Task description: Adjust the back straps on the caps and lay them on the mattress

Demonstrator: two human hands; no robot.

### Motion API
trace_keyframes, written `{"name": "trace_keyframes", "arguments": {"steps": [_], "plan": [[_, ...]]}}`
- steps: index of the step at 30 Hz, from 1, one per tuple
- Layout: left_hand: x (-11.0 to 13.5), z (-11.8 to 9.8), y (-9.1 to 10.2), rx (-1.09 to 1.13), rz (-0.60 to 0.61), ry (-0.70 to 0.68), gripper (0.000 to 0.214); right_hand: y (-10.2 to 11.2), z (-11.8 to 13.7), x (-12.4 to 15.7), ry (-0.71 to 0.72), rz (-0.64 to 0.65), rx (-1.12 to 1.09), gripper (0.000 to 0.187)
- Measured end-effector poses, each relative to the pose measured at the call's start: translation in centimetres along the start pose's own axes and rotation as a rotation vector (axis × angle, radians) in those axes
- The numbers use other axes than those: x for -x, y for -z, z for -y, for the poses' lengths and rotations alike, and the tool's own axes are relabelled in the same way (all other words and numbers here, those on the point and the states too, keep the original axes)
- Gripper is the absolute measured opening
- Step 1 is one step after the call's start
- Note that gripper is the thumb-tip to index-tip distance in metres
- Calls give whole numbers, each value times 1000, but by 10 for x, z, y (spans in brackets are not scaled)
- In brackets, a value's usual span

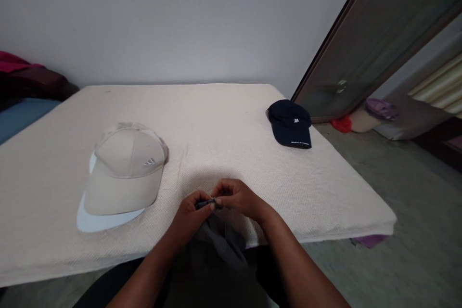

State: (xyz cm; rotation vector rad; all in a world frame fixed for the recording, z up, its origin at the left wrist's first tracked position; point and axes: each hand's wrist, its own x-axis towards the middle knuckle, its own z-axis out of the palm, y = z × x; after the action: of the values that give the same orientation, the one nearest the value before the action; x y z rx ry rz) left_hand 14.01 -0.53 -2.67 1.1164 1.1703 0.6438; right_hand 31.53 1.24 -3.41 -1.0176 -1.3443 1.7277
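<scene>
A dark grey cloth item (225, 238) hangs from both of my hands at the table's near edge; its lower part fades into shadow, and its full shape cannot be made out. My left hand (193, 211) pinches its upper edge between thumb and fingers. Close beside it, my right hand (234, 197) grips the same edge, the fingertips of both hands nearly touching. To the left lies a beige cap (126, 163) with a small logo, stacked over a light blue cap (94, 221) whose brim shows beneath. A navy cap (290, 122) with white lettering sits farther off at the right.
The table or bed (212, 125) has a cream textured cover and meets a pale wall (173, 24). A dark framed door (346, 53) stands at the right. On the floor behind are a red item (341, 124) and a purple one (381, 109).
</scene>
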Motion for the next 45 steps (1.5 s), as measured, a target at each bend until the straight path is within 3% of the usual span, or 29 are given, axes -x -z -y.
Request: {"name": "trace_keyframes", "arguments": {"steps": [6, 19, 29, 34, 41, 45], "plan": [[0, 0, 2, -45, 9, -25, 18, 1, 0, 1, -24, 26, -37, 12], [-3, 5, 4, -131, -10, -239, 9, -5, 2, 0, -44, -10, -111, 7], [-3, 3, 1, -201, -117, -181, 4, -10, -4, -4, -18, -36, -60, 8], [-3, 3, 0, -101, -161, -95, 4, -10, -5, -4, 35, -20, 35, 10], [-3, 2, 0, 57, -113, -18, 13, -3, -5, 0, 5, -36, 168, 15], [-3, 2, 1, 51, -96, -44, 15, -1, -4, 0, -21, -44, 110, 16]]}}
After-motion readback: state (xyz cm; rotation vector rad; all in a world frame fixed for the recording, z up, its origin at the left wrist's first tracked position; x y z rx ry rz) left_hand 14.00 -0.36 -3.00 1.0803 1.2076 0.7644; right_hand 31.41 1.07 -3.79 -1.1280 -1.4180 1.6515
